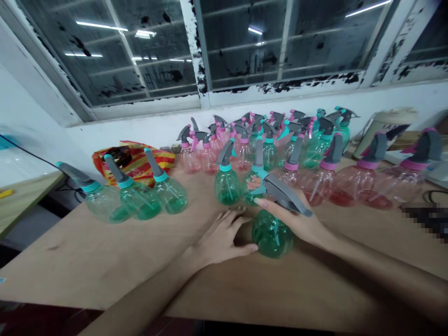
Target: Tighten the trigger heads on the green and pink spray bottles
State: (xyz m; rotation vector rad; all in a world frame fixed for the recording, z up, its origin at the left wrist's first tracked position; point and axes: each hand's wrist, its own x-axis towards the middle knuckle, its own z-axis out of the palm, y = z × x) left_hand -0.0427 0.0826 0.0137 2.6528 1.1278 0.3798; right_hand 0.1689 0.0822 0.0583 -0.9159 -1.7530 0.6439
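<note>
A clear green spray bottle [273, 240] with a grey and turquoise trigger head stands near the front of the wooden table, its head slanting to the right. Wrapped around its neck, just under the head, is my right hand [301, 221]; part of the grip is hidden behind the trigger head. My left hand [224, 238] rests low on the tabletop to the left, fingers spread, its thumb close to the bottle's side. Whether that thumb touches the bottle I cannot tell. Just behind are two more green spray bottles [227, 186], standing upright.
Three green spray bottles [171, 198] stand at the left by a red and yellow bag [140, 161]. Several pink spray bottles [343, 189] line the right side, with a crowd of pink and green ones along the wall. A pale container [381, 128] stands at the back right.
</note>
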